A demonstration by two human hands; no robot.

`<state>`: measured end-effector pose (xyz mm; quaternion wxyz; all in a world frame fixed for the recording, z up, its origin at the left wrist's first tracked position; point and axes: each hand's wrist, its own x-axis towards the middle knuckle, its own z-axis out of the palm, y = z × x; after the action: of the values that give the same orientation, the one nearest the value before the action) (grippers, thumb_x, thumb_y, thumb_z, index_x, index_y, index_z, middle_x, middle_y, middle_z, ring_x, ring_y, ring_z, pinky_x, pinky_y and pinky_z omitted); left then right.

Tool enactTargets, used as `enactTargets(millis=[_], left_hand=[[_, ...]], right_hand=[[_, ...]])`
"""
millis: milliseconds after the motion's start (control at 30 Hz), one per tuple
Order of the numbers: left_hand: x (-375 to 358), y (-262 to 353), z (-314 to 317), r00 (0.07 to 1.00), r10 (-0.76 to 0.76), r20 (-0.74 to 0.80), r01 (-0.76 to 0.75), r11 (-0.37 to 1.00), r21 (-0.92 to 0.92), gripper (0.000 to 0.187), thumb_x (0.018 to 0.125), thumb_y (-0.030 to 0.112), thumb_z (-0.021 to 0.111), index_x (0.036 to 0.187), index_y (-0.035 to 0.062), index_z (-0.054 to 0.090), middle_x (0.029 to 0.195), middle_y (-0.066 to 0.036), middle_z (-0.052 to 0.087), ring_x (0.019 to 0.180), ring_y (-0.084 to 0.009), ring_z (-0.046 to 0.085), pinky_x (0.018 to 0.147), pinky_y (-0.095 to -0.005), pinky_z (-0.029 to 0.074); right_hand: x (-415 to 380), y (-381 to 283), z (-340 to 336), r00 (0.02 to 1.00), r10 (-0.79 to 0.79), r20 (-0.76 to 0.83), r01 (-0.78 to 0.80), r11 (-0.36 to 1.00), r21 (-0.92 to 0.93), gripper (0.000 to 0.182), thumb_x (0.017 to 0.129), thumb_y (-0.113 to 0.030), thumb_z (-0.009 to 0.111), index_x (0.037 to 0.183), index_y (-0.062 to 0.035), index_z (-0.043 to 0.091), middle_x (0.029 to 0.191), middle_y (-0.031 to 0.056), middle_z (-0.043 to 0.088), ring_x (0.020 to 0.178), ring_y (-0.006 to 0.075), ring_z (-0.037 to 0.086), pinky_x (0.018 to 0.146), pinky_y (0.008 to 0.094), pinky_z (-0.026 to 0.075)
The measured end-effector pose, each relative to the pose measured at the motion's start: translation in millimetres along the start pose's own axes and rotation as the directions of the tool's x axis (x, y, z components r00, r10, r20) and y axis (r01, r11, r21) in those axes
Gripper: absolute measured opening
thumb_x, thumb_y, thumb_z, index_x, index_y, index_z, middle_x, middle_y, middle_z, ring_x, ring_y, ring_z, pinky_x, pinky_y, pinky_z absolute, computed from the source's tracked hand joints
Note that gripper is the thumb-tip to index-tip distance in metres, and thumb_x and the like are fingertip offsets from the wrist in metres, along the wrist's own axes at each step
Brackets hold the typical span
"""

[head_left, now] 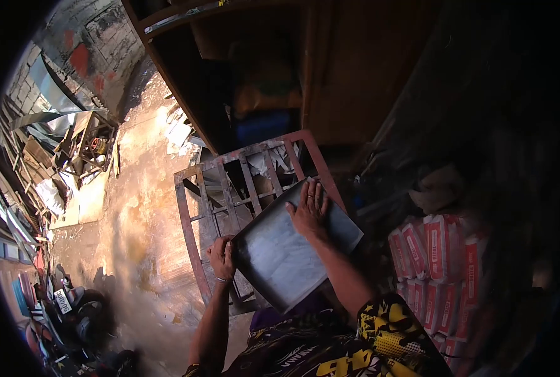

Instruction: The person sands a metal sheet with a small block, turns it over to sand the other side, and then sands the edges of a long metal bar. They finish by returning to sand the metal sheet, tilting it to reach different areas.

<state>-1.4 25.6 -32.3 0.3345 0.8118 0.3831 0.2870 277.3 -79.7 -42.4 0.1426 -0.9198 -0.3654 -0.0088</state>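
Observation:
A shallow rectangular metal tray (286, 251) with a pale, shiny inside and raised rims lies tilted close to my body. Closed at its left corner is my left hand (221, 257), fingers curled on the rim; a bracelet circles that wrist. My right hand (310, 210) lies flat against the tray's inside near the far rim, thumb spread and fingers stretched out, with a ring on one finger. Beneath and beyond the tray stands a worn, reddish slatted metal frame (187, 217), partly hidden by it.
A dark wooden cabinet (362, 75) stands ahead. Several stacked red-and-white bags (443, 251) are at right. Scrap wood and sheets (72, 138) lean along the left wall, and a motorcycle (72, 308) stands lower left. Sunlight falls on the concrete floor (142, 213).

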Motion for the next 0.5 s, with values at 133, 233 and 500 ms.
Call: enactTargets(millis=[133,233,500], left_hand=[[1.2,1.3,-2.5,1.000,0.018,-0.004,-0.018,1.000,-0.018,0.026,0.104,0.031,0.056,0.112,0.0111,0.071,0.096,-0.007,0.067,0.097,-0.0240,0.062,0.099,-0.0409,0.031],[-0.2,-4.8,-3.2,1.000,-0.005,0.023,0.005,1.000,-0.025,0.025,0.105,0.029,0.055,0.112,0.0113,0.071,0.095,-0.007,0.066,0.096,-0.0241,0.061,0.098,-0.0409,0.031],[0.9,-5.2,-4.4,0.998,0.050,-0.025,-0.050,0.999,0.010,0.019,0.105,0.024,0.055,0.110,0.0122,0.069,0.099,-0.006,0.066,0.096,-0.0248,0.060,0.100,-0.0424,0.032]], right_hand=[[-103.0,-55.9,-15.3,0.923,-0.301,0.240,0.290,0.954,0.080,0.093,0.101,-0.058,0.058,0.167,-0.0029,0.022,0.176,0.0188,0.016,0.163,0.0340,0.014,0.126,0.0602,0.016],[-109.0,-38.3,-22.1,0.907,-0.337,0.251,0.328,0.941,0.079,0.093,0.100,-0.059,0.059,0.168,-0.0059,0.022,0.176,0.0167,0.016,0.164,0.0321,0.014,0.125,0.0637,0.015],[-58.3,-51.5,2.4,0.993,-0.089,0.074,0.091,0.995,-0.030,0.080,0.105,-0.047,0.052,0.167,-0.0040,0.023,0.176,0.0169,0.018,0.164,0.0325,0.014,0.125,0.0586,0.016]])
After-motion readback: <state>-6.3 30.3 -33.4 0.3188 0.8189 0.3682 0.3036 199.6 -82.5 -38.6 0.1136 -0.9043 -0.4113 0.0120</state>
